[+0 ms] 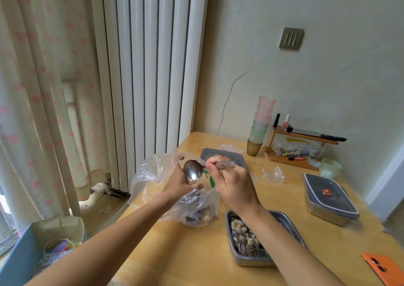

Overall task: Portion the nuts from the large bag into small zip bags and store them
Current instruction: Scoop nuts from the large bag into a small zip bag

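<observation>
Above wooden table point(196, 253) | left hand point(179, 183) grips crinkly clear bag point(150, 172) | right hand point(231, 185) pinches shiny spoon point(192, 172)

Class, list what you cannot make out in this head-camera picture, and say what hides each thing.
Head view:
- Nuts left in the large bag, held by the left hand: crumpled plastic obscures them.
- Spoon handle: wrapped inside the right hand.
- Lidded tin contents: dark lid covers them.
- Orange phone: cut off by the bottom-right edge.
- Far grey container: partly behind the right hand.

Open tray point(237, 261) right of large bag point(192, 211)
</observation>
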`<state>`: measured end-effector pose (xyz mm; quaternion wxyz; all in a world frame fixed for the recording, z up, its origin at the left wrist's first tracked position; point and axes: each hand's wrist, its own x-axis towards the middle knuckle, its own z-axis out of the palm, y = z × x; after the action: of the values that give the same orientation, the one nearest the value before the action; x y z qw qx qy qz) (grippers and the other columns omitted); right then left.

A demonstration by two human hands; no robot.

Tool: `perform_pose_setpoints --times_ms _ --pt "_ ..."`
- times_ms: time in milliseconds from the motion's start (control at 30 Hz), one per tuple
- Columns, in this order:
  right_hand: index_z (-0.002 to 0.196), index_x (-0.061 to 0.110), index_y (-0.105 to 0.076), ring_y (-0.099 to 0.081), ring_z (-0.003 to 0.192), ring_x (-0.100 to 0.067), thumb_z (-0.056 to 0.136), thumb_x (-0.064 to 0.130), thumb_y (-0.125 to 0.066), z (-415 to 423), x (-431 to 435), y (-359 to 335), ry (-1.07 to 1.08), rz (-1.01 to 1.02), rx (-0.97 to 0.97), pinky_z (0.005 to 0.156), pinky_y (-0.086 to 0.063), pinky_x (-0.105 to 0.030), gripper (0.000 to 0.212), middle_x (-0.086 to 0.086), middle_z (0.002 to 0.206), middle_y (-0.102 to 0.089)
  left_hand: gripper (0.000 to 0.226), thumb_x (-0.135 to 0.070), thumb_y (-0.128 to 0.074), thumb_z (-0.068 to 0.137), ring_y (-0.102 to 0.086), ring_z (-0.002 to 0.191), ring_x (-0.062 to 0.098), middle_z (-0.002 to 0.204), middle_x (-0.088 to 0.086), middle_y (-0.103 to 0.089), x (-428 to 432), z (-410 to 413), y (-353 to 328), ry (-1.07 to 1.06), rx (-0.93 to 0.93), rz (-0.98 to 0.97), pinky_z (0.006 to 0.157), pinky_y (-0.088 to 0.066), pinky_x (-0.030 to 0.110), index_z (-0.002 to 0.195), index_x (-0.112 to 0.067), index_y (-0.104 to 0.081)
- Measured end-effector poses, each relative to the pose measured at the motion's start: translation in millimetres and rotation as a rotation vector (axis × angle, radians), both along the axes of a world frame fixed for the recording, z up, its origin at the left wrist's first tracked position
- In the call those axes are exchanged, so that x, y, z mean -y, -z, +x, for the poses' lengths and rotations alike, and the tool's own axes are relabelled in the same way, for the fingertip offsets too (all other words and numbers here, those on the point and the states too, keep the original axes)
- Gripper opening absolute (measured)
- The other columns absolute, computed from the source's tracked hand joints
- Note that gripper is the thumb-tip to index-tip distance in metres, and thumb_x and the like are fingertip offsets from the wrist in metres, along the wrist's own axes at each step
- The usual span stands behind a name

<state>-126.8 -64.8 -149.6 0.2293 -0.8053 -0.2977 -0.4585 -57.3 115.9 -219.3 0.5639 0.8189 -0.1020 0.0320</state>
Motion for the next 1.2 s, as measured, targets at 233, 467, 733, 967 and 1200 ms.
perform_pose_setpoints --times_ms 233,467,733,967,1200 --pt "0.097 0.011 -0.069 -0.064 0.069 -0.015 0.113 0.037 -0.043 1.3 -1.5 1.6 -0.053 0.003 -0.056 0.059 -0.055 -0.037 0.04 0.002 0.086 -0.068 0.091 -0.025 -0.095 0.068 -0.064 0.114 0.021 0.125 -0.001 -0.058 -1.4 -6.0 -2.7 0.033 -0.005 -0.004 0.107 -0.048 0.037 0.131 -0.042 -0.032" --pt "0.099 0.011 -0.069 -0.061 0.062 -0.014 0.113 0.038 -0.038 -3.0 -1.8 -0.4 0.084 0.071 -0.018 0.052 -0.048 -0.024 0.044 0.003 0.078 -0.067 0.047 -0.034 -0.09 0.076 -0.06 0.078 0.01 0.084 -0.007 -0.063 -3.4 -4.9 7.9 -0.047 -0.185 0.056 0.079 -0.053 0.028 0.102 -0.022 -0.053" --pt "0.088 0.013 -0.067 -0.066 0.048 -0.013 0.109 0.035 -0.047 -1.4 2.5 0.7 0.253 0.462 -0.617 0.048 -0.047 -0.02 0.036 0.003 0.072 -0.071 0.009 -0.007 -0.07 0.095 -0.058 0.084 0.016 0.089 0.002 -0.063 -9.5 -15.2 5.3 -0.088 -0.105 0.008 0.059 -0.042 0.004 0.098 -0.011 -0.063" --pt "0.114 0.004 -0.061 -0.073 0.066 -0.023 0.111 0.033 -0.045 22.6 17.4 23.9 -0.002 0.949 -1.397 0.052 -0.05 -0.024 0.034 -0.011 0.103 -0.079 0.083 0.007 -0.07 0.085 -0.052 0.068 0.008 0.074 -0.005 -0.046 -10.8 -14.9 5.6 -0.002 0.127 0.008 0.073 -0.051 0.027 0.133 -0.046 -0.027" --pt "0.09 0.006 -0.076 -0.049 0.044 -0.012 0.106 0.038 -0.055 16.2 9.0 28.6 0.063 0.605 -1.292 0.046 -0.036 -0.02 0.042 -0.002 0.087 -0.079 0.079 0.007 -0.069 0.087 -0.049 0.069 0.006 0.082 0.005 -0.046 -8.4 -12.1 4.8 0.099 0.089 -0.025 0.073 -0.05 0.023 0.139 -0.028 -0.022"
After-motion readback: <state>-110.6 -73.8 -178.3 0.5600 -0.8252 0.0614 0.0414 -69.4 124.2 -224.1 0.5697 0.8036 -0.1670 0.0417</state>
